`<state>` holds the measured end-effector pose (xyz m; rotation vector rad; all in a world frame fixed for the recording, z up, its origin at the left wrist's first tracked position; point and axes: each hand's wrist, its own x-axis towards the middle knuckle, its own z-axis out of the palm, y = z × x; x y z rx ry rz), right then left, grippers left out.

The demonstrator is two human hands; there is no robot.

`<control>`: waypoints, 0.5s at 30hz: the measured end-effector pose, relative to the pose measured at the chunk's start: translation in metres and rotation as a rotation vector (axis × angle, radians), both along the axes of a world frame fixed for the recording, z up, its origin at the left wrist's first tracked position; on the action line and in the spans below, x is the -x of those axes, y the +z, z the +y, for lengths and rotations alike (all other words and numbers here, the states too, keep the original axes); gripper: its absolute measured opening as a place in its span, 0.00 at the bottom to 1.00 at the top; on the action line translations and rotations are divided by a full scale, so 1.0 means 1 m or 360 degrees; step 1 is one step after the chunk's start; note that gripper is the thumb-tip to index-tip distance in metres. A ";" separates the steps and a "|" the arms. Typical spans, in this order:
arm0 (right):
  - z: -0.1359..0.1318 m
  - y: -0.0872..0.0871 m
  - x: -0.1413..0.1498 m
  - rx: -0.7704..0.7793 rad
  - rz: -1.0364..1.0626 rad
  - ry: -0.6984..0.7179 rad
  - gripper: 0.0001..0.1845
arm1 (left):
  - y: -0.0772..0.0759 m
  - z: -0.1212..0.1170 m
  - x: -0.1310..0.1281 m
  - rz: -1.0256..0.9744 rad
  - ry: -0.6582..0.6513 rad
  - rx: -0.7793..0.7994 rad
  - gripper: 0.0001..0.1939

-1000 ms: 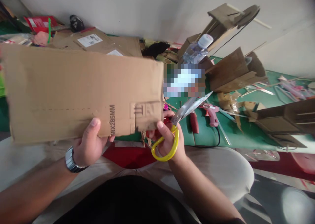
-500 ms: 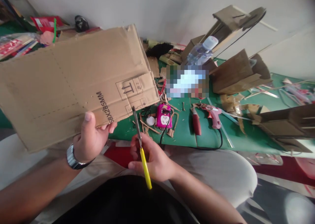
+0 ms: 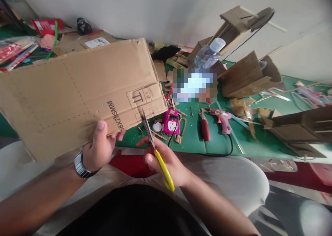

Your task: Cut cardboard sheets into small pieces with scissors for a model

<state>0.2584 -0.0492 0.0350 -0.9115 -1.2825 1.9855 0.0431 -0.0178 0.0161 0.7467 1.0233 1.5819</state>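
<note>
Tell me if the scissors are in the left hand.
No: the right hand holds the scissors, while the left hand grips the cardboard.

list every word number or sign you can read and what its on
"8X285MM" on the cardboard, anything before it unclear
Paired arrows sign, boxed, also on the cardboard; neighbouring small signs unclear
White label on the box behind: too small to read

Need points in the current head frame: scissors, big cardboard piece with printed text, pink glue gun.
Scissors (image 3: 162,164): head view, on the yellow handle.
Cardboard piece (image 3: 74,97): head view, on the broad brown face.
Glue gun (image 3: 226,121): head view, on the pink grip.
</note>
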 end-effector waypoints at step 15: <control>-0.005 -0.018 0.000 -0.0287 -0.0231 -0.0228 0.38 | 0.012 0.004 -0.001 0.0126 0.0043 -0.0035 0.31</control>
